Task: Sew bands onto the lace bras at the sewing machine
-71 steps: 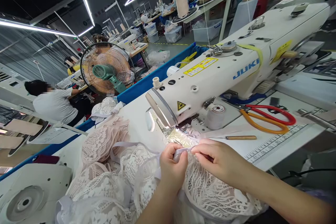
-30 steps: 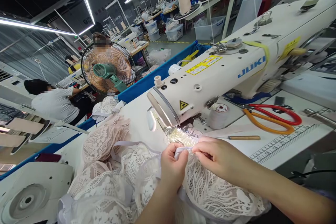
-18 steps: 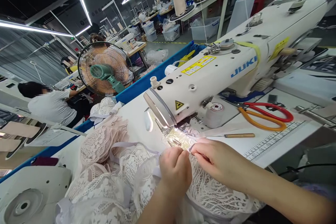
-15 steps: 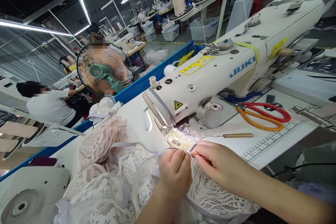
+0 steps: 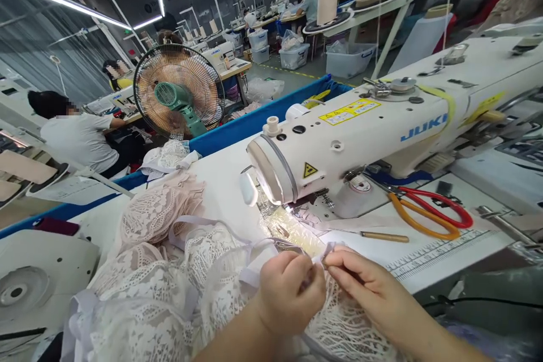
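Note:
White lace garments (image 5: pixel 144 305) with pale lilac straps are heaped at the lower left and run under both hands. My left hand (image 5: pixel 292 288) is closed, with small tweezers or snips, hard to make out, showing at its fingers. My right hand (image 5: pixel 365 277) pinches the lilac edge band (image 5: pixel 328 250) of the lace piece, close to my left fingertips. Just beyond the hands is the lit needle area of a white sewing machine (image 5: pixel 360 124), above a yellowish taped patch (image 5: pixel 292 229).
Scissors (image 5: pixel 428 212) with red and orange handles and a wooden-handled awl (image 5: pixel 384 236) lie right on the white table. Beyond are a blue cloth trough (image 5: pixel 263 116), a fan (image 5: pixel 178 93) and a seated person (image 5: pixel 76 136).
The view has shifted, so the machine sits further right. My left hand has turned, showing a dark gap between its fingers, while my right hand still pinches the band.

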Demonstrator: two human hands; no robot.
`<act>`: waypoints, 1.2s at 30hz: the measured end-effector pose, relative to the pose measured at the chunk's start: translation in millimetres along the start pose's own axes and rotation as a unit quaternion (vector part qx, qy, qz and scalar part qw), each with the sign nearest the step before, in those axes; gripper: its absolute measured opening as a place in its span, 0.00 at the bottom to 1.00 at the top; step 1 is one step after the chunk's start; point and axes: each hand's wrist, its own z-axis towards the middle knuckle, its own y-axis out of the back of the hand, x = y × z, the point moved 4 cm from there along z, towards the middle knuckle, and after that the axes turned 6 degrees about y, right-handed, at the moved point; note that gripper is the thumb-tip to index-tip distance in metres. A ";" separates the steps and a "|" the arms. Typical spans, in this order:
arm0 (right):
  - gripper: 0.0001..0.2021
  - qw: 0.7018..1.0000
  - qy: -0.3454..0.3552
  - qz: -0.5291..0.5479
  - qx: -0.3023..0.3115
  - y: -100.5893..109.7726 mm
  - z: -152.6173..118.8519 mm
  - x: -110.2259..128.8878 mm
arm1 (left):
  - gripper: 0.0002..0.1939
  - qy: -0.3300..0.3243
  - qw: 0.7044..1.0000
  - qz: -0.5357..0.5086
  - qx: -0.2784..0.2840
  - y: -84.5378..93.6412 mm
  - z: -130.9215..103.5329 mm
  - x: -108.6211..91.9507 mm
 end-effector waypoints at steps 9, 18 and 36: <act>0.13 0.996 -0.056 0.065 0.004 0.2 1.4 -9.1 | 0.07 0.064 0.997 -0.042 -0.016 4.3 1.5 1.3; 0.16 0.968 -0.112 0.221 -0.043 -6.4 -7.1 -29.5 | 0.10 0.098 0.993 -0.067 -0.022 2.5 1.6 -3.8; 0.17 0.912 -0.187 0.343 -0.123 -16.7 5.9 -45.1 | 0.12 0.044 0.999 -0.008 0.008 -6.5 -2.9 2.2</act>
